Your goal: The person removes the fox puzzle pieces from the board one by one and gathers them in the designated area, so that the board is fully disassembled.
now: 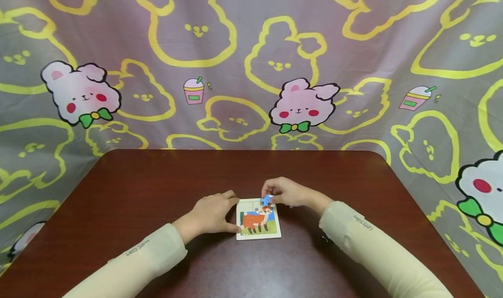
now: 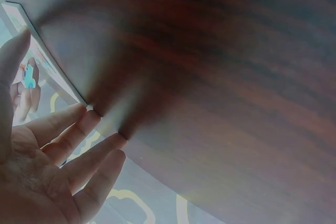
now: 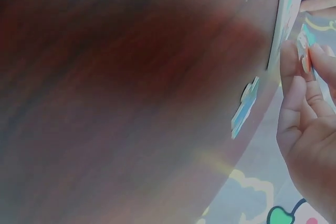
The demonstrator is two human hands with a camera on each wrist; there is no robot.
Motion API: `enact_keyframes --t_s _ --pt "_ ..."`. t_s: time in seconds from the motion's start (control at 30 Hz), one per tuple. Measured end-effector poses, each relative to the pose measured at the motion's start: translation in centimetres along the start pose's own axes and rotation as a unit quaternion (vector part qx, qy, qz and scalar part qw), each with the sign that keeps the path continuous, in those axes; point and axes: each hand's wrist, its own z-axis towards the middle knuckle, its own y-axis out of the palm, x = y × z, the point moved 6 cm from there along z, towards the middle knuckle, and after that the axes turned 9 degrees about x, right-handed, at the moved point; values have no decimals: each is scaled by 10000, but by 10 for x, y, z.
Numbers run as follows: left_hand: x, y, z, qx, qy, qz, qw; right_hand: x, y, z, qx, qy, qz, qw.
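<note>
A small jigsaw board (image 1: pixel 259 237) with a pale frame lies on the table, showing an orange animal on green and blue. Bare backing is visible along its upper part. Over the top right of the board, my right hand (image 1: pixel 288 191) pinches a blue puzzle piece (image 1: pixel 266 200) between thumb and fingers. My left hand (image 1: pixel 212 213) rests at the board's left side, thumb by the lower left edge and fingertips by the upper left corner. In the left wrist view its fingers (image 2: pixel 107 156) are fairly straight and spread.
Another loose puzzle piece (image 3: pixel 245 108) lies on the table near the board, below my right hand; in the head view it is mostly hidden. The dark brown table (image 1: pixel 177 171) ends at a patterned curtain (image 1: pixel 235 71) behind and at both sides.
</note>
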Motion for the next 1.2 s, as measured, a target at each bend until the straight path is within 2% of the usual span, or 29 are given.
enact_keyframes --t_s 0.27,0.5,0.73,1.03,1.2 --pt "-3 -3 -4 34 -29 -49 10000 9 -11 -9 105 -80 -2 9999" --pt "-3 -1 -5 85 8 -67 9999 19 -24 -17 332 24 -158 9993" --pt "-3 1 -4 74 53 55 9999 29 -41 -27 594 -34 31 9982" --pt "0 1 -2 21 50 -12 10000 46 -65 -43 807 188 -60 9965" --pt "0 1 -2 0 57 -46 10000 54 -71 -51 797 326 -101 9962"
